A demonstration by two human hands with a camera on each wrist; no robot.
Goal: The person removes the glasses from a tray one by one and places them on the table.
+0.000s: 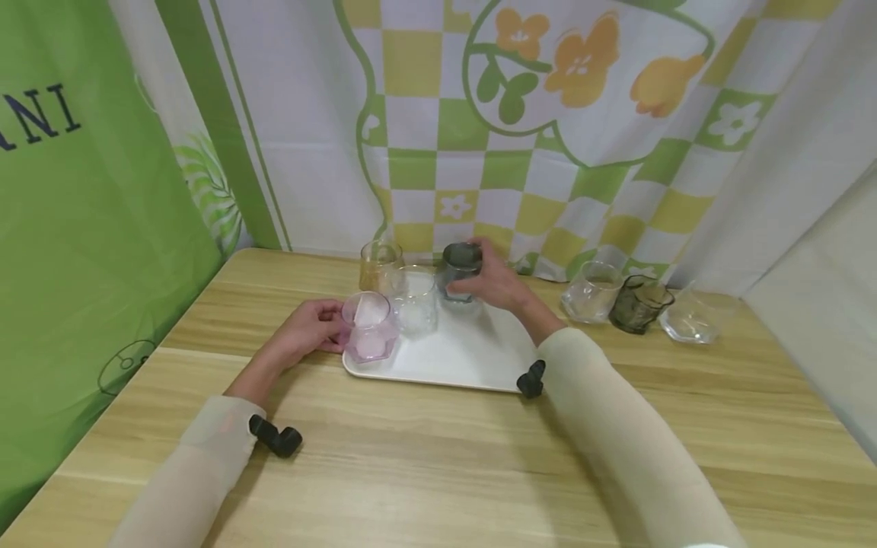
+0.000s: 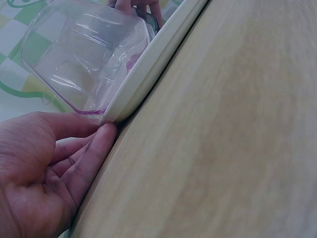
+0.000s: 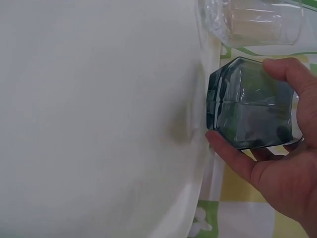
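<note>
Your right hand (image 1: 495, 283) is wrapped around the grey glass (image 1: 459, 272) at the far edge of the white tray (image 1: 473, 352), just above centre in the head view. In the right wrist view your thumb lies over the top of the grey glass (image 3: 250, 104) and your fingers (image 3: 237, 157) cup it from below, its base at the tray's rim.

Your left hand (image 1: 310, 332) sits left of centre, at the tray's near-left corner. In the left wrist view its fingers (image 2: 96, 148) are loosely curled, with the tips touching the tray's rim (image 2: 148, 64) and gripping nothing. The pink glass (image 1: 369, 326) stands on the tray right beside that hand; whether the fingers also touch it cannot be told.

Between your two hands on the tray stands a clear glass (image 1: 416, 301), close against the pink one. An amber glass (image 1: 379, 265) is behind it at the tray's far-left edge, just left of the grey glass.

Off the tray, to the right of centre, three more glasses stand in a row on the wooden table (image 1: 425, 464): a clear one (image 1: 591, 291), a dark smoky one (image 1: 639, 303) touching it, and a low clear one (image 1: 695, 317) furthest right.

Behind everything hangs a checked cloth with orange flowers (image 1: 548, 137). On the green cloth (image 1: 82, 228) at the upper left of the frame you can read the dark letters "ANI", cut off by the frame edge.
</note>
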